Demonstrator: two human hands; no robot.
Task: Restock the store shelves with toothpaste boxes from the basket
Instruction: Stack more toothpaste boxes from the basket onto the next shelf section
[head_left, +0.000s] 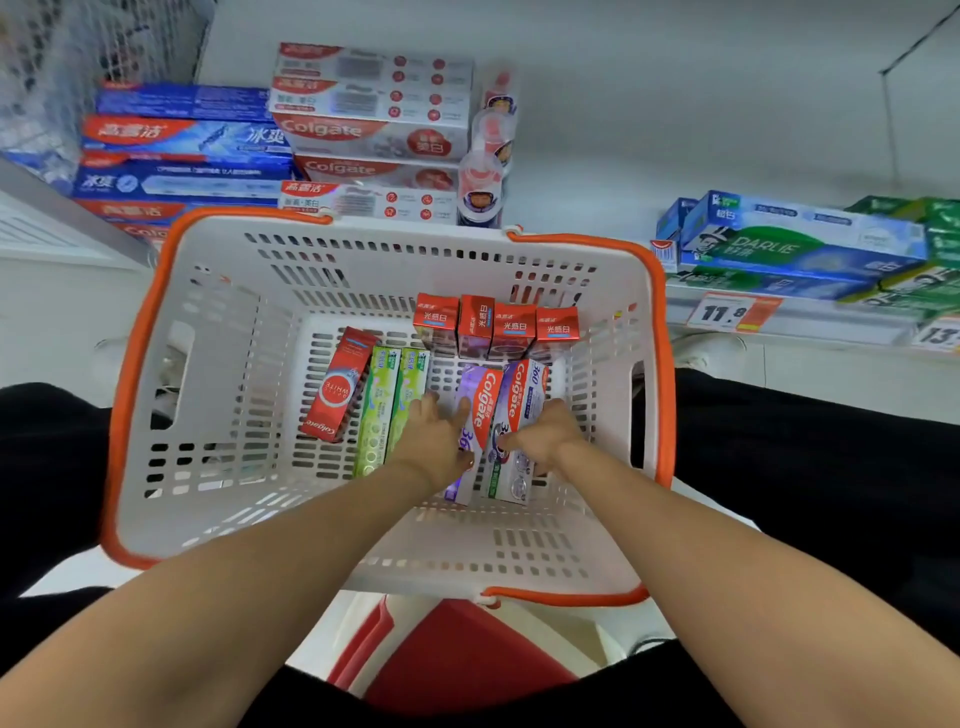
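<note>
A white basket with an orange rim (156, 291) sits in front of me, holding toothpaste boxes. Both my hands reach down into it. My left hand (434, 436) grips a purple Colgate 360 box (480, 410). Right beside it, my right hand (545, 434) grips a second Colgate 360 box (522, 384), white and purple. Left of them lie two green boxes (382, 405) and a red Colgate box (340, 384). Several small red boxes (493, 325) stand upright along the basket's far wall.
Behind the basket, on the shelf, blue Colgate boxes (182, 140) and white-red Colgate boxes (371, 111) are stacked beside small bottles (485, 171). Darlie boxes (800, 244) fill a shelf at right with a price tag (727, 312). A red stool (467, 654) is below me.
</note>
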